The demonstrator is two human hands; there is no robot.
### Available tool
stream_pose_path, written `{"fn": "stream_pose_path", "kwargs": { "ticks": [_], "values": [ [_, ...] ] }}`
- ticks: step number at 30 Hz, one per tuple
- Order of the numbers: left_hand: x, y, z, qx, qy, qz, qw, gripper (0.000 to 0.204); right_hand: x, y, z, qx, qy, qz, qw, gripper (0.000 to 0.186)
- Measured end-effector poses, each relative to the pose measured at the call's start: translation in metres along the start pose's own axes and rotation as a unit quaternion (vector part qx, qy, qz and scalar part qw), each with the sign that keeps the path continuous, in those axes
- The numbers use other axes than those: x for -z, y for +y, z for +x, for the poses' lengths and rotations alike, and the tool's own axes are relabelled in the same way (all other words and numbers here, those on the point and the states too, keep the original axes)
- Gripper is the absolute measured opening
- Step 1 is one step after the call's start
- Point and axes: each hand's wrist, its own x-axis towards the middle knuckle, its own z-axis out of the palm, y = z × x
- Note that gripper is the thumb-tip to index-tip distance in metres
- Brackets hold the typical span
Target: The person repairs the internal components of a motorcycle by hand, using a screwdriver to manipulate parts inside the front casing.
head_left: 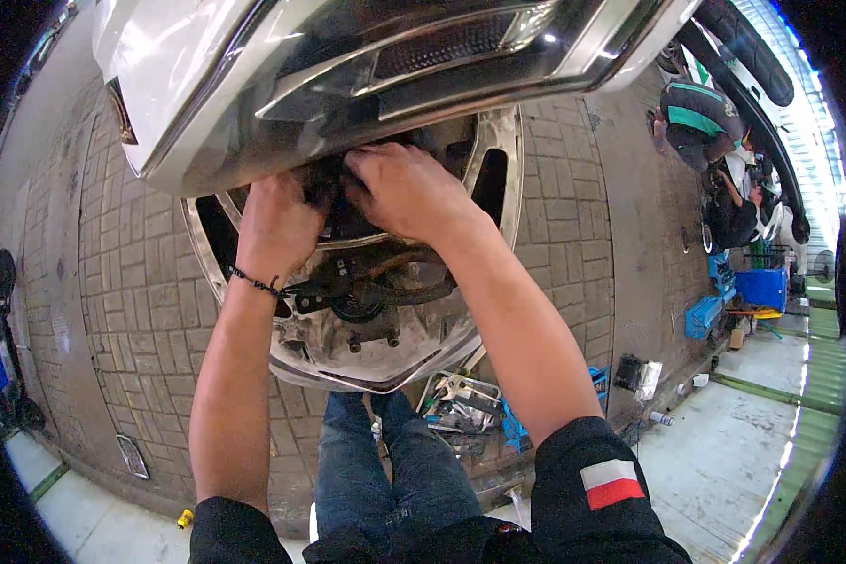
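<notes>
A white vehicle body panel [136, 42] with a dark lamp cover [442, 52] hangs over a pale, scuffed frame [357, 348] holding dark brackets and parts [367, 291]. My left hand [277, 216] has curled fingers reaching into the dark gap just beneath the lamp cover. My right hand [399, 188] is beside it, fingers bent into the same gap around something dark. Both hands' fingertips and whatever they grip are hidden in shadow.
Tools in a tray [456, 399] lie on the paved floor [564, 244] beside my jeans-clad legs. At right, two people [700, 122] [728, 211] crouch by motorcycles, near blue cases [700, 320] and a blue crate [759, 287]. Dark objects [5, 310] line the far left.
</notes>
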Motion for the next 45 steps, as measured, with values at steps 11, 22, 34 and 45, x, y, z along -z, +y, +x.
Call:
{"fn": "stream_pose_path", "kwargs": {
  "ticks": [11, 22, 34, 45],
  "values": [
    [-0.011, -0.017, 0.001, 0.015, 0.015, 0.052, 0.998, 0.025, -0.003, 0.005, -0.003, 0.061, 0.088, 0.047, 0.993, 0.03],
    [-0.009, -0.011, 0.003, 0.018, 0.025, -0.005, 1.0, 0.029, 0.0, 0.001, -0.005, 0.021, 0.037, -0.025, 0.999, 0.031],
    [-0.009, -0.021, 0.003, -0.06, -0.046, 0.058, 0.995, 0.023, 0.0, -0.001, -0.005, 0.028, 0.062, -0.016, 0.998, 0.033],
    [-0.011, -0.015, 0.0, -0.028, -0.016, 0.1, 0.994, 0.018, -0.006, 0.003, -0.003, 0.009, 0.049, -0.003, 0.999, 0.04]
  ]
}}
